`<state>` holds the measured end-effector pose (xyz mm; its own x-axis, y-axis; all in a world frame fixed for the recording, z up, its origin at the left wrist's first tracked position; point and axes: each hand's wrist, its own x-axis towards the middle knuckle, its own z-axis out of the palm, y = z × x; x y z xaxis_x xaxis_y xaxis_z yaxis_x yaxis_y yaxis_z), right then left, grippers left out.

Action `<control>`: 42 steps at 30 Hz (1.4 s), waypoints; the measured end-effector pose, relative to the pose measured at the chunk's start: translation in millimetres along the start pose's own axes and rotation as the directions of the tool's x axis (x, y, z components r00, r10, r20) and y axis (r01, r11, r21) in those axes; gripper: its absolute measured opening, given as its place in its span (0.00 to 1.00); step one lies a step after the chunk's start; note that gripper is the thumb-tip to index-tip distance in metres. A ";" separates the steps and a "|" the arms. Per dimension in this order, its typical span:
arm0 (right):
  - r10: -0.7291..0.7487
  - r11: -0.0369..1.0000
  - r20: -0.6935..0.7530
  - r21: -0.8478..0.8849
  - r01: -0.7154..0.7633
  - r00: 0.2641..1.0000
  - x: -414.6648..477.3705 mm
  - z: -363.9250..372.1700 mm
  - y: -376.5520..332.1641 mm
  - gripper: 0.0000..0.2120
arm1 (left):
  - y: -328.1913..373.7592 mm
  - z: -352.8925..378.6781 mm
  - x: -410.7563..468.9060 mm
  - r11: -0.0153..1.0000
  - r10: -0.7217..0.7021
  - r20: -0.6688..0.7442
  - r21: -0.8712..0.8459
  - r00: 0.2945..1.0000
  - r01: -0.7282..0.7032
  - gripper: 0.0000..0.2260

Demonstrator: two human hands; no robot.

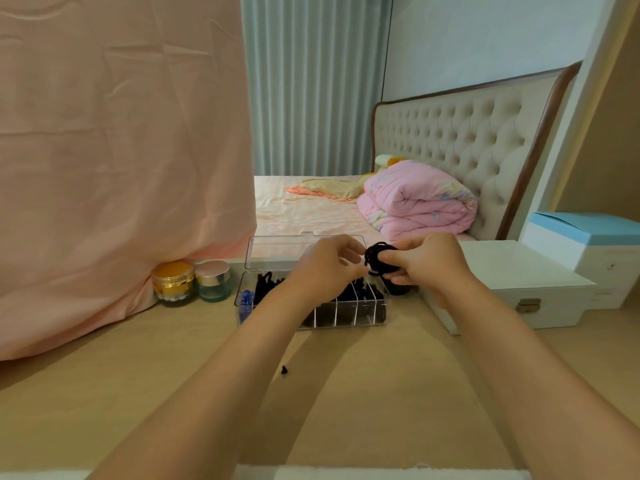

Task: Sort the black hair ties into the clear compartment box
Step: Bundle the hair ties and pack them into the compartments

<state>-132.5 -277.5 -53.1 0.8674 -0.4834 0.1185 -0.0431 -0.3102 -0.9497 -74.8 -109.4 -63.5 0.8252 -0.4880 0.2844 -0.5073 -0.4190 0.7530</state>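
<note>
The step in hand looks like separating one tie from a bunch above the clear compartment box (pixel 242 301); the right hand (pixel 431 266) grips a bundle of black hair ties (pixel 379 258), fingers curled round it, and the left hand (pixel 323 270) pinches a strand at the bundle's 8 o'clock edge; several compartments already hold black ties, and the lid (pixel 275 251) stands open at 12 o'clock; next, I judge, the freed tie must drop into a slot without spilling the rest; a small black scrap (pixel 284 368) lies on the wooden surface (pixel 381 393) at the box's 6 o'clock; two jars (pixel 194 282) stand at its 9 o'clock, a white case (pixel 512 289) at 3 o'clock; beyond, a bed with a pink quilt (pixel 415 206) and a pink drape (pixel 121 168).
</note>
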 end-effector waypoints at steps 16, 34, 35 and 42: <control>-0.225 0.676 0.019 -0.717 0.170 0.974 14.3 34.3 24.3 0.04 | -40.0 26.4 9.6 0.938 0.091 0.058 0.330 0.994 -0.105 0.18; -0.131 0.745 0.323 -0.592 0.309 0.937 17.6 1.6 18.1 0.08 | -35.6 30.5 1.1 0.823 0.285 0.088 0.488 0.954 -0.291 0.14; -0.118 0.741 0.323 -0.601 0.300 0.939 17.6 3.9 20.5 0.09 | -34.6 30.5 0.3 0.838 0.273 0.074 0.470 0.959 -0.275 0.14; 0.014 0.691 0.441 -0.653 0.310 0.897 19.7 1.9 18.3 0.18 | -29.1 31.6 0.2 0.832 0.249 0.197 0.457 0.948 -0.314 0.20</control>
<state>-115.3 -291.2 -68.6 0.9964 -0.0772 -0.0353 -0.0849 -0.8989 -0.4298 -67.8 -121.5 -104.1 0.6071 -0.7177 0.3409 -0.7946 -0.5458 0.2660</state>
